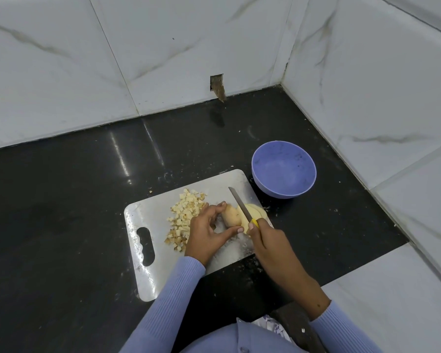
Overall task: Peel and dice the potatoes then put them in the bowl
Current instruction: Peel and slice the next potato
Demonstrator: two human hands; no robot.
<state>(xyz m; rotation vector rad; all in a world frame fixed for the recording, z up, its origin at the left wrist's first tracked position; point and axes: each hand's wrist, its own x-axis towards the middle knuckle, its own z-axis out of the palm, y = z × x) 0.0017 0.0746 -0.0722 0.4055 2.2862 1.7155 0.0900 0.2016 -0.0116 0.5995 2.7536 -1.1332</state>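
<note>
A potato (231, 215) lies on the steel cutting board (148, 217), and my left hand (209, 229) holds it between thumb and fingers. My right hand (266, 238) grips a yellow-handled knife (241, 206); its blade rests at the potato's right end. Pale cut slices (255, 214) lie just right of the blade. A heap of diced potato (185, 216) sits on the board left of my left hand. The purple bowl (283, 171) stands off the board's far right corner and looks to hold nothing.
The board lies on a dark counter (74, 212) strewn with small scraps. White marble-look tiled walls (367, 85) close the back and right sides. A hole in the back wall (217, 87) sits at counter level. A light tiled ledge (392, 289) lies at the near right.
</note>
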